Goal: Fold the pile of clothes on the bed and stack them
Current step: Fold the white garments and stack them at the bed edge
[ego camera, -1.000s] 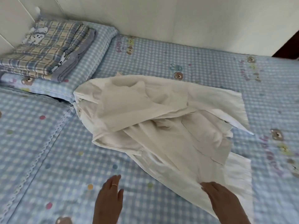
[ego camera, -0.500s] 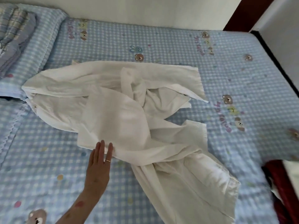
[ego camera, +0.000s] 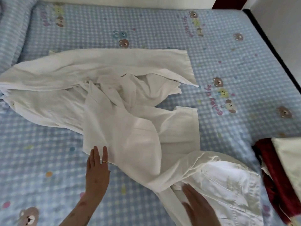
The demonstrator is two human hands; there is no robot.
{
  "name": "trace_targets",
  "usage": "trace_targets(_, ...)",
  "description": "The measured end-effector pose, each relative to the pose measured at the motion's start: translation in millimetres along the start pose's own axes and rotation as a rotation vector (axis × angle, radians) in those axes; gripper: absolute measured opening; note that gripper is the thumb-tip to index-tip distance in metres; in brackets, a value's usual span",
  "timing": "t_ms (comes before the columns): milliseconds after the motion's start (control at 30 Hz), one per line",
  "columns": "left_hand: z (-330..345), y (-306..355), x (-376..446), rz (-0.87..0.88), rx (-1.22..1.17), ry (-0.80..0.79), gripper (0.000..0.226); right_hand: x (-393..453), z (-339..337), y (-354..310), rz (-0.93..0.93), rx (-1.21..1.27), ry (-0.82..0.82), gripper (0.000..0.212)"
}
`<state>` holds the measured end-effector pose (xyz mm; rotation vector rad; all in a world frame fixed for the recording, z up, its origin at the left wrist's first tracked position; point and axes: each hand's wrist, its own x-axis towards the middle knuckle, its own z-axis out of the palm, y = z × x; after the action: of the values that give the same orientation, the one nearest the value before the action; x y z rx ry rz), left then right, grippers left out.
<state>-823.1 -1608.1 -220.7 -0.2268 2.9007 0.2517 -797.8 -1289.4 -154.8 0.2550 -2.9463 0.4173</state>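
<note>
I see the bed (ego camera: 228, 66) covered in a blue checked sheet with bear prints, and a checked pillow (ego camera: 14, 30) at the far left corner. At the right edge sits a pile of other clothes (ego camera: 276, 173), dark red fabric with a cream piece on top, touching the bed's near right side and just beside the white garment's near end. A white wall (ego camera: 276, 17) with a dark strip runs along the bed's right side. The white garment (ego camera: 130, 128) lies spread and rumpled across the middle of the bed, one long panel along the far side, folds bunched in the centre, a glossier section at near right. Nothing covers it except my hands. My left hand (ego camera: 97, 170) lies flat, fingers straight and together, ring on one finger, fingertips touching the near edge of the cloth, holding nothing. My right hand (ego camera: 198, 206) is motion-blurred, fingers stretched out flat on the garment's near strip, gripping nothing that I can see.
</note>
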Motion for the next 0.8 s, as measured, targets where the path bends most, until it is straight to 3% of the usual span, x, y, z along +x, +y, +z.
trace_targets(33,4,-4,5,-0.002,0.016,0.008,0.108,2,1,-21,-0.082,-0.012,-0.07,0.038)
trace_targets(67,6,-9,11,-0.004,0.022,0.011,0.105,6,17,-26,-0.204,-0.005,-0.154,0.042)
trace_targets(133,14,-20,28,0.002,0.018,0.045,0.093,18,52,-42,-0.271,-0.06,-0.423,0.071)
trace_targets(333,34,-54,64,0.24,0.129,0.134,0.049,20,80,-23,-0.425,-0.082,-0.562,0.07)
trace_targets(367,31,-58,64,0.237,0.116,0.165,0.044,21,72,-24,-0.457,-0.134,-0.54,0.055)
trace_targets(400,26,-60,64,0.219,0.091,0.199,0.04,18,73,-23,-0.541,-0.141,-0.426,0.026)
trace_targets(433,18,-62,63,0.186,0.059,0.234,0.038,23,68,-22,-0.567,-0.139,-0.432,0.019)
trace_targets(500,-5,-66,62,0.087,-0.029,0.315,0.04,28,66,-16,-0.527,-0.109,-0.271,0.06)
trace_targets(567,-40,-69,65,0.075,-0.106,0.44,0.04,44,47,-20,-0.306,0.004,-0.074,0.067)
trace_targets(667,-99,-55,88,0.248,-0.134,0.613,0.028,76,13,-19,-0.084,0.138,0.056,0.047)
trace_targets(767,-155,-22,132,0.34,-0.144,0.717,0.036,115,-19,-14,0.089,0.134,0.079,0.035)
trace_targets(800,-171,-8,149,0.346,-0.145,0.737,0.037,129,-28,-12,0.149,0.122,0.114,0.021)
